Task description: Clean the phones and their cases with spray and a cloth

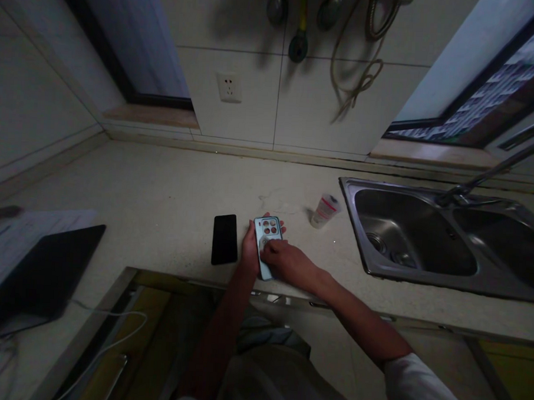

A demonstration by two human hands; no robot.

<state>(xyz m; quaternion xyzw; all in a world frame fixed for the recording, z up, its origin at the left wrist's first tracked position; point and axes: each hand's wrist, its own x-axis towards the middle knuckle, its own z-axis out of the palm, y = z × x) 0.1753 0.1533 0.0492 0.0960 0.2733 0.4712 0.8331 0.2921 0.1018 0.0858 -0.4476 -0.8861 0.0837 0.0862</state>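
- Pale-blue rectangular phone [268,241], back up with four round lenses, sits over the near edge of the beige stone countertop [161,201], mid-scene.
- Left hand [249,252] grips its left edge, fingers curled together around the far side.
- Right hand [286,264] rests fingertips bunched on the phone's back below the lenses; pinching or only touching, cannot tell.
- Black flat phone [225,239] lies just left, apart from the hands.
- Small clear plastic cup [325,210] stands far right, near the stainless-steel sink [423,279].
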